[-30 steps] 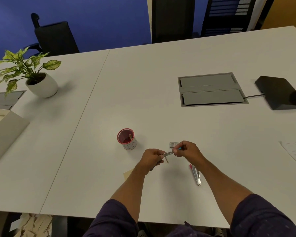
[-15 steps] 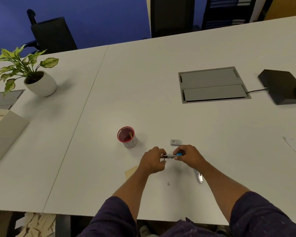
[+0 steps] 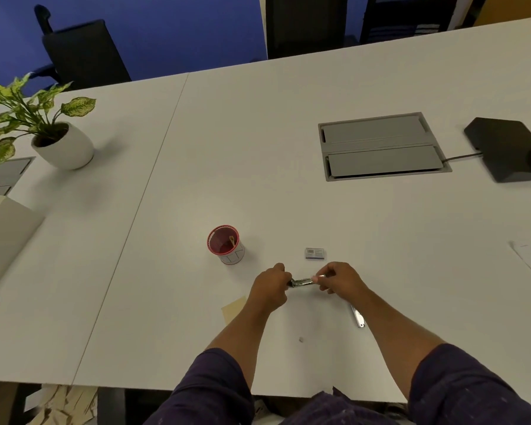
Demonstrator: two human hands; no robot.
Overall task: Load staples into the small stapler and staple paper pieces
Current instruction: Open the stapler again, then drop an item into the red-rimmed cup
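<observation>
Left hand (image 3: 270,288) and right hand (image 3: 339,279) pinch small stapler (image 3: 302,282) ends, near desk (image 3: 288,148) front edge. Keep level; slide staples straight.

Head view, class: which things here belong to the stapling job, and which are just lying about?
Job: small stapler gripped by left hand and right hand; staple box; paper piece.
Lying about: potted plant; red cup; black device.

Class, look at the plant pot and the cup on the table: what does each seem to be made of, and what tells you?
Plant pot: probably glazed ceramic, white, smooth and rounded, though plastic is possible. Cup: likely paper, with a thin red rim and printed white wall.
</observation>
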